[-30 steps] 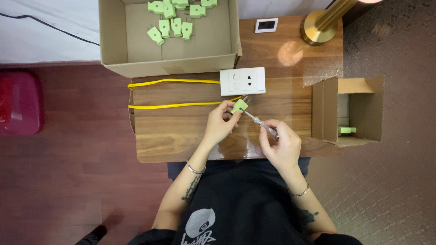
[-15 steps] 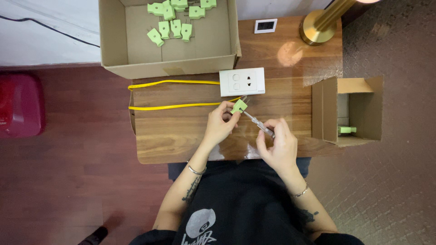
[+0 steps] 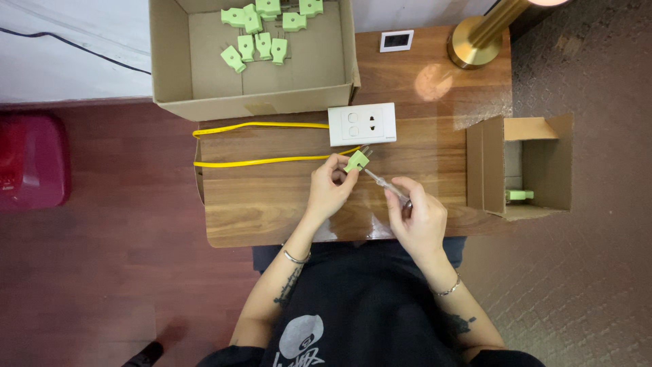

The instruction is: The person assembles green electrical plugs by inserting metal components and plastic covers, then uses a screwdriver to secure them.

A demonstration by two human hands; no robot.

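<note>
While cable (image 3: 261, 162) flanks, socket (image 3: 362, 124) nears plug (image 3: 356, 161).

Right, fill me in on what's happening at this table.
A person seated at the wooden table holds a green plug in the left hand and works a thin screwdriver into it with the right hand. A white wall socket with a yellow cable lies just beyond. More green plugs sit in the large cardboard box, one in the smaller box.

The person wears a black T-shirt (image 3: 370, 306) with a pale round graphic on the chest. Both forearms are bare and tattooed. A thin silver bangle (image 3: 296, 257) circles the left wrist, a fine chain bracelet (image 3: 448, 290) the right.
</note>
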